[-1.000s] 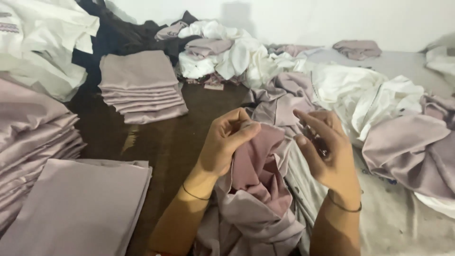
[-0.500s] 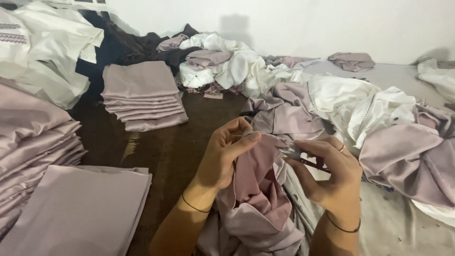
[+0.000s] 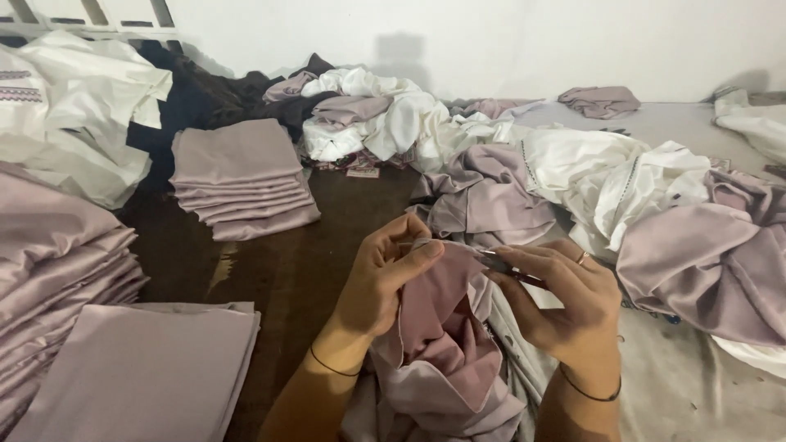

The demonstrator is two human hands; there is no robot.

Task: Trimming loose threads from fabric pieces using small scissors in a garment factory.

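Left hand pinched the crumpled mauve satin cloth taut, so right hand, fingers closed on small snips, could reach its edge.

Dark brown wooden surface carries most of it; to the right a pale grey sheet covers the rest. On the wood, far left: tall stack of folded mauve cloth, w/ a single folded mauve piece lying just in front of it. Further back, a smaller neat stack of folded mauve pieces. Behind that, dark fabric heap and white embroidered cloth at back left. Centre back: loose pile of white and mauve cloth. On the right, crumpled white and mauve pieces spread over the grey sheet; small mauve bundle near the wall.
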